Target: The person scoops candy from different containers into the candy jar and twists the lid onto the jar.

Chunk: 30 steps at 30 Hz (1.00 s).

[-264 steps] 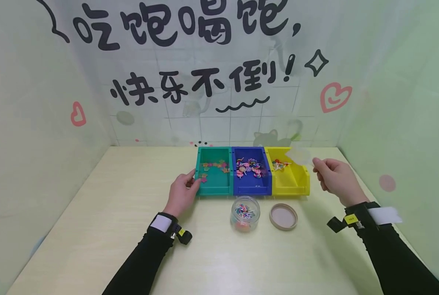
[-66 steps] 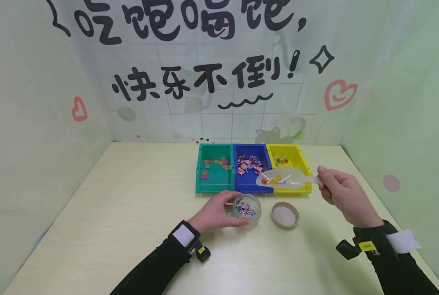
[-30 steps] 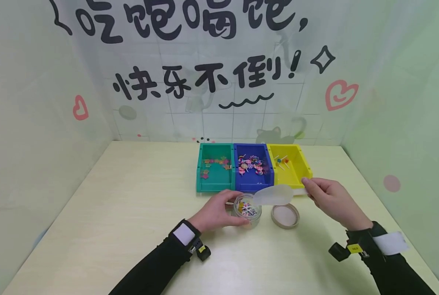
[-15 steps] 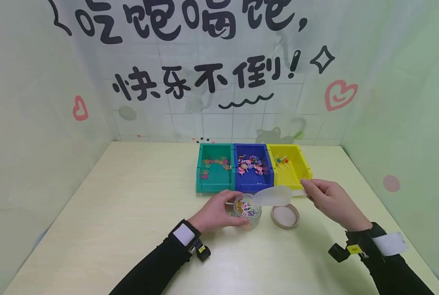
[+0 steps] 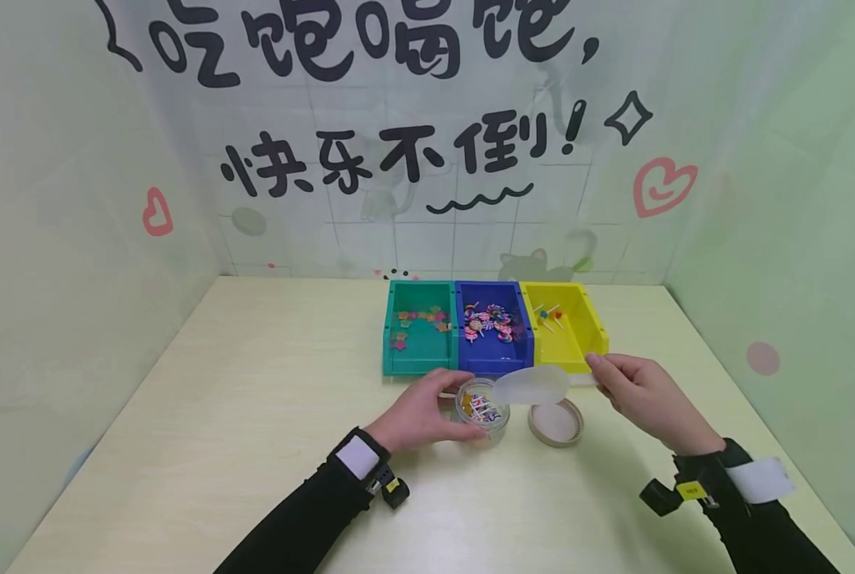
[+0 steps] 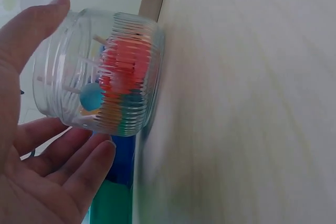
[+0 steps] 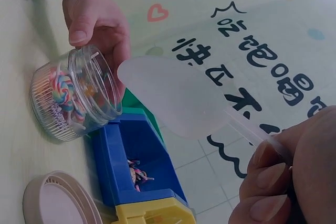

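Observation:
My left hand (image 5: 420, 410) holds a clear glass jar (image 5: 498, 430) on the table, thumb on the near side and fingers round the far side. Through the glass, the right wrist view shows swirled miniature lollipops (image 7: 63, 93); a blue ball (image 6: 92, 97) and red pieces show in the left wrist view. White sticks and something yellow lie on top inside. Between thumb and fingers my right hand (image 5: 646, 399) pinches the thin handle of a translucent white scoop (image 5: 533, 385). Its bowl is tipped beside the jar's mouth, with no pieces visible on it.
Behind the jar stand three joined bins: a green bin (image 5: 420, 365) with star-shaped pieces, a blue bin (image 5: 495, 363) with swirled lollipops, and a yellow bin (image 5: 578, 327) with a few ball lollipops. A round lid (image 5: 557, 422) lies right of the jar.
My left hand has moved from the green bin to the jar. The scoop, loaded with lollipops 2.2 seconds ago, has come down to the jar and emptied; white sticks now show inside.

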### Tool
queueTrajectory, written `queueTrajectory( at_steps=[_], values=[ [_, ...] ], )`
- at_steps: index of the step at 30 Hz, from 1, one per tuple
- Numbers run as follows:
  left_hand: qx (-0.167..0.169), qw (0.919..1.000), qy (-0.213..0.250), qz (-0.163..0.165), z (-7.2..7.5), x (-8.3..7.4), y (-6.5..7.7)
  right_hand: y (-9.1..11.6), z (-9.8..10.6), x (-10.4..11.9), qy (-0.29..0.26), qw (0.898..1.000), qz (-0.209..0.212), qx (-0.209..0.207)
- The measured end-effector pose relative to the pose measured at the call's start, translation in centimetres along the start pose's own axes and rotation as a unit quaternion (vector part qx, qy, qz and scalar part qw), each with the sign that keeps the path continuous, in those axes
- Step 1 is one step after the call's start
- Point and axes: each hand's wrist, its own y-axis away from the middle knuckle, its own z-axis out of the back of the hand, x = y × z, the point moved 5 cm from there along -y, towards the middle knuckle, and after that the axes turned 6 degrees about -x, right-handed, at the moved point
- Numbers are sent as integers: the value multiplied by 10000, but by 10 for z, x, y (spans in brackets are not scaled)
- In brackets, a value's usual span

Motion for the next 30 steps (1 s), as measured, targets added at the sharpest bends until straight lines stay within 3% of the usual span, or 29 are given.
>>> queueTrajectory(
  at_steps=[10, 15, 23, 30],
  values=[
    [-496, 9985, 215, -73, 20, -8, -1, -2, -3, -5, -723, 9970, -83, 277],
    [-1092, 9935, 197, -263, 38, -8, -3, -2, -5, -5, -1173, 9920, -147, 441],
    [-2409, 9695, 366, -267, 79, -6, 3, -1, -7, 7, -1357, 9898, -48, 435],
    [-3130, 9483, 406, -327, 100, 3, 6, -5, -6, 20, -1321, 9907, 121, 315]
  ],
)
